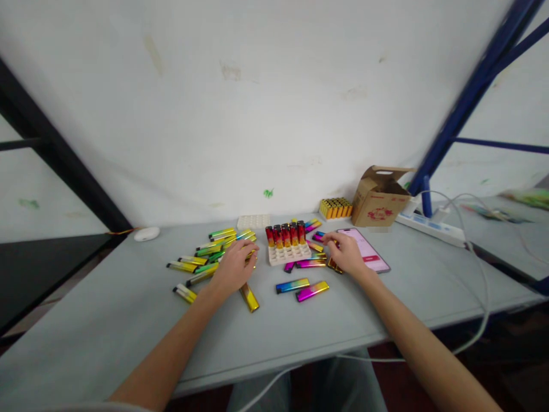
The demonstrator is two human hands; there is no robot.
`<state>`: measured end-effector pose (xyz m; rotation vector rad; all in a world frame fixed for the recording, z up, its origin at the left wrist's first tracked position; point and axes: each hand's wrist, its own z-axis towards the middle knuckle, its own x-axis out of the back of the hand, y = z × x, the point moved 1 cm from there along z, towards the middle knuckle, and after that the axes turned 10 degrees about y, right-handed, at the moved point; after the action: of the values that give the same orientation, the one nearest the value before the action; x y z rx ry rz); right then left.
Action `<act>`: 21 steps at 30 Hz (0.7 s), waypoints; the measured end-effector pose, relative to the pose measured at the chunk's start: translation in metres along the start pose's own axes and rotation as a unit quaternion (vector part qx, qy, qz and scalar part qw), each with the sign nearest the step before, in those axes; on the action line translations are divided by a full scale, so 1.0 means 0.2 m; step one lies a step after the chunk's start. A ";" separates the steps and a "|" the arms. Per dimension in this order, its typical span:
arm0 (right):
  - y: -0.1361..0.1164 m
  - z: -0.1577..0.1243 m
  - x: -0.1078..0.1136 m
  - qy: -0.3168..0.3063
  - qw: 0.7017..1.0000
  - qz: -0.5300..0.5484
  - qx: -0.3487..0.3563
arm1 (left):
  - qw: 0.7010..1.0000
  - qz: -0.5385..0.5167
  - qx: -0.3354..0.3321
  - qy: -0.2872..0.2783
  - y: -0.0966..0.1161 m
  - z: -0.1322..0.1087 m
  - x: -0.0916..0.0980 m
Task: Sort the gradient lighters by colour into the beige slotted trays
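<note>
My left hand (237, 264) is curled over a pile of yellow and green lighters (210, 250) on the left. A yellow lighter shows in part between its thumb and fingers. A gold lighter (249, 298) lies just below that hand. Between my hands stands a white slotted tray (290, 255), its back rows filled with upright red-and-yellow lighters (286, 234). My right hand (344, 253) is bent over lighters at the tray's right, fingers closed on a lighter that is mostly hidden. Two loose lighters, one blue-yellow (292, 285) and one magenta-gold (313, 291), lie in front of the tray.
Behind stand another white tray (254, 221), a block of orange lighters (335, 209) and an open cardboard box (380, 200). A phone (369, 252) lies beside my right hand. A power strip (433, 228) with white cables is at right, a white oval object (146, 233) at left.
</note>
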<state>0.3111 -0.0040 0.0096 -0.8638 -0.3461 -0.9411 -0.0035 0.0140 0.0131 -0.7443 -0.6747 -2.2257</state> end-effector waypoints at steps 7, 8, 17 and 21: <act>0.00 0.01 0.00 -0.009 1.000 0.008 0.008 | 1.000 -0.008 0.003 -0.009 0.00 0.00 -0.01; 0.00 0.01 0.00 -0.017 1.000 0.006 0.010 | 1.000 -0.009 0.004 -0.013 0.00 0.00 -0.01; -0.02 0.00 -0.01 -0.072 0.997 0.000 0.022 | 1.000 -0.016 0.015 -0.014 -0.04 0.00 0.00; -0.03 0.00 -0.01 -0.075 0.997 0.002 0.027 | 1.000 -0.019 0.022 0.000 -0.08 0.01 0.01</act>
<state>0.3061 -0.0045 0.0116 -0.8872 -0.4976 -0.8615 -0.0166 0.0248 0.0120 -0.7145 -0.7405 -2.2387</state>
